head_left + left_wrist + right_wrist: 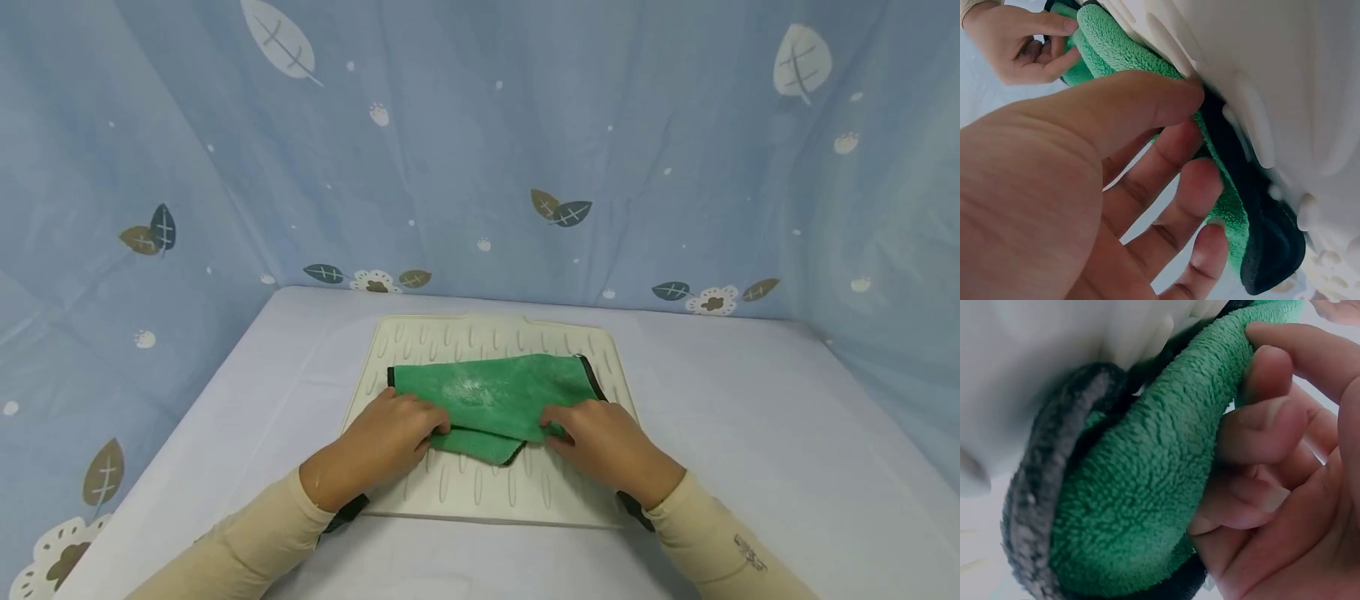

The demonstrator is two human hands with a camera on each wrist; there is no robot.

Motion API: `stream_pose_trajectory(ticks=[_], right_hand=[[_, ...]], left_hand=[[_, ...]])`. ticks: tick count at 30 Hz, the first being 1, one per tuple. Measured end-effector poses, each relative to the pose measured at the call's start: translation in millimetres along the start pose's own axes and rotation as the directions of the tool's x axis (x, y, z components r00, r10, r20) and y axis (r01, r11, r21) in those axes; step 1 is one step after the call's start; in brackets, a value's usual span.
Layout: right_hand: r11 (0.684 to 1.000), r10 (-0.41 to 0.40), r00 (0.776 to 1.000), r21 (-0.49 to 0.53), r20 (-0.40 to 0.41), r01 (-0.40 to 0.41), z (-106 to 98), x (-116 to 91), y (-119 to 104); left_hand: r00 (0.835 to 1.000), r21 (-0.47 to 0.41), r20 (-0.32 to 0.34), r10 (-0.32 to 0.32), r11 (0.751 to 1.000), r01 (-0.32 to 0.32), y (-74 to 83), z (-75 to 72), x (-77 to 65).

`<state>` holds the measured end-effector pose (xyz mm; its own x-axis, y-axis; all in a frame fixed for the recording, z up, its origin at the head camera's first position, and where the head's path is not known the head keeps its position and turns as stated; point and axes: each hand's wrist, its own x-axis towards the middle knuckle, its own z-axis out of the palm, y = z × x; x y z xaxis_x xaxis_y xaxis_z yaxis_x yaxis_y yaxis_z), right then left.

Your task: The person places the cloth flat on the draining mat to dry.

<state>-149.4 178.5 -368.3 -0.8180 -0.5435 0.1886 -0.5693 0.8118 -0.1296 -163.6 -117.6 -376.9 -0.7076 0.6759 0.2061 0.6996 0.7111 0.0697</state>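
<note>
A green plush cleaning cloth (502,387) with dark edging lies folded over a cream ridged mat (480,500), and a smaller flap shows below the near fold. At the cloth's near left side, my left hand (390,437) pinches it; the left wrist view shows the thumb and index finger on the dark border (1225,150), the other fingers loosely bent. My right hand (607,442) holds the near right part with curled fingers. In the right wrist view the fluffy green pile (1141,481) bulges beside those fingers, and the dark edging (1041,481) curls round its end.
The mat rests on a table covered in white cloth (750,417). A blue leaf-patterned curtain (465,150) hangs behind the table and along both sides. Dark straps (345,510) show under the wrists, below the beige sleeves (247,533).
</note>
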Motion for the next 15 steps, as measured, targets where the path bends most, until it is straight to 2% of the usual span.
stream_pose_trajectory(ticks=[4, 9, 15], right_hand=[[1.000, 0.008, 1.000, -0.004, 0.019, -0.008, -3.1, 0.8, 0.9], [0.999, 0.037, 0.998, -0.004, 0.043, -0.037, -4.2, 0.6, 3.2], [0.999, 0.042, 0.999, -0.019, 0.018, -0.042, -4.1, 0.3, 5.1]], left_hand=[[1.000, 0.028, 0.000, -0.003, 1.000, 0.003, -0.4, -2.1, -1.2], [0.998, 0.068, -0.053, -0.016, 0.998, 0.019, 0.4, -3.2, -2.1], [0.997, 0.064, -0.075, -0.028, 0.997, 0.033, -1.6, -5.3, -2.8]])
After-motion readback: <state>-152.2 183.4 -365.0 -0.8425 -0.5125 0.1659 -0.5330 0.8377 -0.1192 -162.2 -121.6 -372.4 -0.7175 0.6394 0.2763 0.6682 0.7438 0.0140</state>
